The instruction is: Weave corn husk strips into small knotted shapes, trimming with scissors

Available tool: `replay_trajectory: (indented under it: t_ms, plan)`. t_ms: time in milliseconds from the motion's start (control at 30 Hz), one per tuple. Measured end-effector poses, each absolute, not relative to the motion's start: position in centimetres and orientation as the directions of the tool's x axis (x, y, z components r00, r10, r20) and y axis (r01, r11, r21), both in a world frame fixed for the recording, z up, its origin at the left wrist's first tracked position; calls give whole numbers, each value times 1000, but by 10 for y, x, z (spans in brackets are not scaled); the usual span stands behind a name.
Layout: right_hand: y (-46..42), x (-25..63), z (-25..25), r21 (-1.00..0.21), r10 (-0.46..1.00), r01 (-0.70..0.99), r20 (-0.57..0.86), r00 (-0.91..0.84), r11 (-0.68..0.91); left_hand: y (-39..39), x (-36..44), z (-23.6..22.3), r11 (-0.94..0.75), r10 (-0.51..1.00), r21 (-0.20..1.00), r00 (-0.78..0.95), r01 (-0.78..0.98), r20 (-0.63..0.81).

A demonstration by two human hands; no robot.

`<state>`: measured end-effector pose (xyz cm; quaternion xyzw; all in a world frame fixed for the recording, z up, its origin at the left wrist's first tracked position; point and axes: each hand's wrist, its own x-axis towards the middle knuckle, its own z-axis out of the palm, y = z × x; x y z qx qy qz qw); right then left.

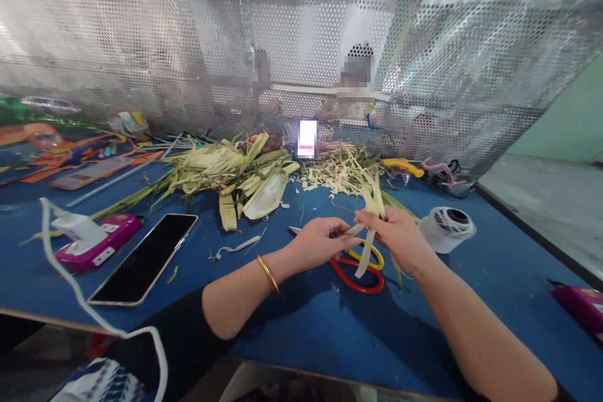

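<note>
My left hand (325, 240) pinches the end of a pale flat leaf strip in front of me. Thumb and fingers of my right hand (399, 232) close around a small bundle of pale leaf strips (374, 196), whose split ends stick up above the fingers. One strip end (364, 257) hangs down between the hands. Under them, scissors (372, 289) with red and yellow handle loops lie on the blue table (301, 326), partly covered by my left hand. Right of my right hand stands a white-wrapped spool (445, 235) with a dark core.
Cut leaves (211, 166) and shreds (343, 169) are piled at the back, before a perforated metal screen (141, 38). A phone (144, 260) and magenta power strip (106, 242) lie left, with a white cable (70, 270). A yellow-handled tool (404, 167) lies back right. People appear behind the screen.
</note>
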<state>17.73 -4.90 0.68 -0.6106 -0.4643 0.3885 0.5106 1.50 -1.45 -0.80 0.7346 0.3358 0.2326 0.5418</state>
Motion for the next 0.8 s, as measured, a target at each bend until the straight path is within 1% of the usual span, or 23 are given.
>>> replay_trajectory:
  t_ms: [67, 133, 167, 200, 267, 333, 367, 433, 533, 600, 733, 800]
  plan:
    - [-49, 177, 4, -985, 973, 162, -20, 232, -58, -15, 15, -8, -291, 739, 915, 673, 279, 29]
    - [-49, 176, 4, -991, 973, 119, -38, 228, -66, -16, 16, -6, -305, 738, 906, 675, 292, 31]
    - [-49, 175, 4, -993, 971, 93, -46, 235, -70, -17, 16, -6, -255, 739, 927, 674, 276, 3]
    - [-48, 175, 4, -995, 968, 68, -55, 243, -73, -18, 16, -4, -163, 739, 956, 672, 245, -46]
    - [-48, 176, 5, -997, 965, 23, -60, 255, -68, -19, 16, -2, 77, 721, 985, 674, 153, -161]
    - [-49, 177, 7, -999, 967, 2, -45, 253, -47, -19, 15, -1, 261, 692, 963, 682, 71, -237]
    - [-49, 177, 7, -999, 969, -2, -32, 246, -32, -19, 16, -1, 306, 688, 951, 681, 41, -251]
    - [-50, 177, 8, -1000, 975, -3, -15, 221, -15, -19, 17, -3, 321, 722, 947, 646, 5, -248]
    - [-51, 176, 8, -1000, 980, -6, -17, 198, -17, -19, 19, -8, 305, 774, 952, 581, 6, -251]
    - [-50, 175, 6, -1000, 978, 1, -16, 209, -17, -20, 20, -10, 348, 723, 937, 626, 35, -292]
    - [-48, 173, 3, -997, 967, 64, -14, 253, -31, -23, 20, -11, 447, 539, 892, 775, 70, -330]
    - [-48, 172, 2, -994, 972, 105, -14, 234, -40, -23, 20, -12, 471, 515, 880, 791, 61, -331]
